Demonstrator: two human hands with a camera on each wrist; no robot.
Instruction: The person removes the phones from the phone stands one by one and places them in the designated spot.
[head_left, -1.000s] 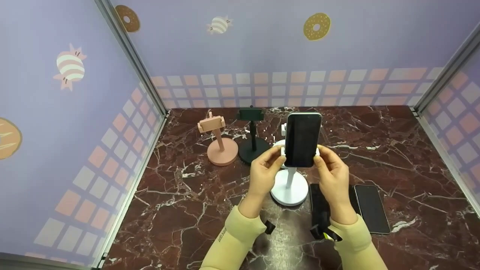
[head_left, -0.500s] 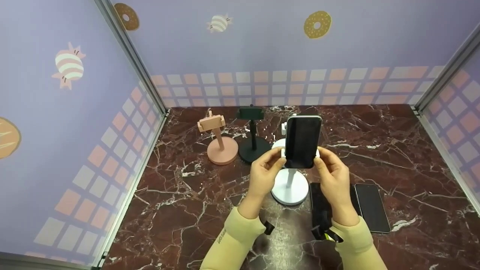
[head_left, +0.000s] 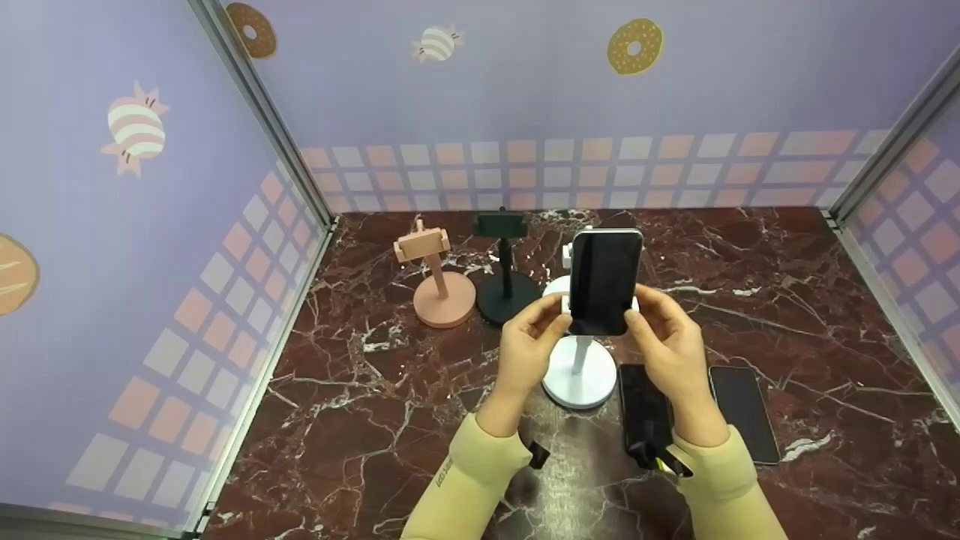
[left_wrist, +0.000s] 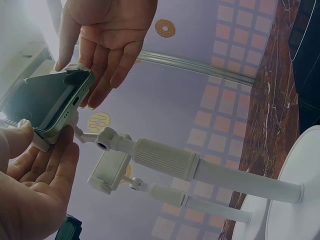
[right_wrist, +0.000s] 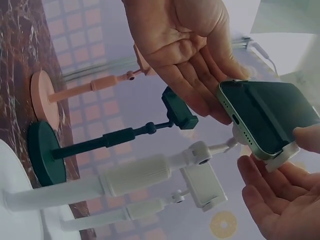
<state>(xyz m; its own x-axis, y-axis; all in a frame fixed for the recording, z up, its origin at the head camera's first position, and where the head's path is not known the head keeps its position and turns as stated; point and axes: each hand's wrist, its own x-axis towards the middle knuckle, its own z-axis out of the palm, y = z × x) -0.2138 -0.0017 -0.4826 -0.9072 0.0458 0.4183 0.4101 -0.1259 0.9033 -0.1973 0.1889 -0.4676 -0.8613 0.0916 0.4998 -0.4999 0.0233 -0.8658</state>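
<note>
A smartphone (head_left: 604, 281) with a dark screen stands upright in the clamp of the nearer white phone stand (head_left: 581, 373). My left hand (head_left: 529, 349) pinches the clamp's left side at the phone's lower edge, thumb in front and fingers behind. On the other side my right hand (head_left: 670, 349) holds the clamp's right side, its thumb on the phone's front edge. The right wrist view shows the white clamp arm (right_wrist: 282, 157) on the phone's side near that thumb. A ribbed collar (left_wrist: 165, 159) and a joint carry the clamp above the round base.
Behind stand a pink phone stand (head_left: 444, 300), a dark green phone stand (head_left: 508, 298) and a second white phone stand (left_wrist: 111, 167), partly hidden by the phone. Two dark phones lie on the marbled table: one phone (head_left: 645, 409) by the right wrist, another phone (head_left: 744, 414) farther right.
My right hand and forearm have shifted slightly to the right, the fingertips staying at the clamp. My left hand and the phone have barely moved.
</note>
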